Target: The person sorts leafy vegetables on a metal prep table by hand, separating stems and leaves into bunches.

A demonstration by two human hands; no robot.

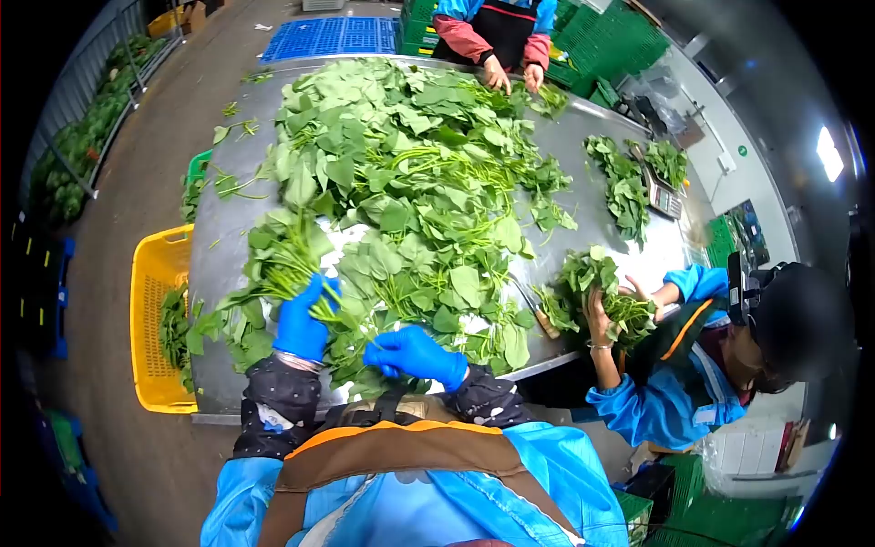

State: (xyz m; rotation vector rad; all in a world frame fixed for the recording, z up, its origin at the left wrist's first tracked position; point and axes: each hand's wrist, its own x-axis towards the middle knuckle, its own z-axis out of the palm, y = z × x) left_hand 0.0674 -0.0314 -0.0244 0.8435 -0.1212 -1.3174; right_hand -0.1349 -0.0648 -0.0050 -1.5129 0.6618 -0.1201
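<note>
My left hand (303,321), in a blue glove, is wrapped round the stems of a bunch of leafy greens (281,255). The leaves point away from me and the stem ends stick out to the right of the fist. Close by on the right, my blue-gloved right hand (417,356) has its fingers curled together near the stem ends; whatever is between the fingertips is too small to make out. Beyond both hands spreads a large pile of loose leafy greens (401,169) on the metal table (232,273).
A yellow crate (162,264) holding greens stands at the table's left edge. At right, a co-worker (702,356) holds a bunch near a wooden-handled knife (544,321). Another person's hands (513,76) work at the far edge. A scale (663,196) sits among bunches.
</note>
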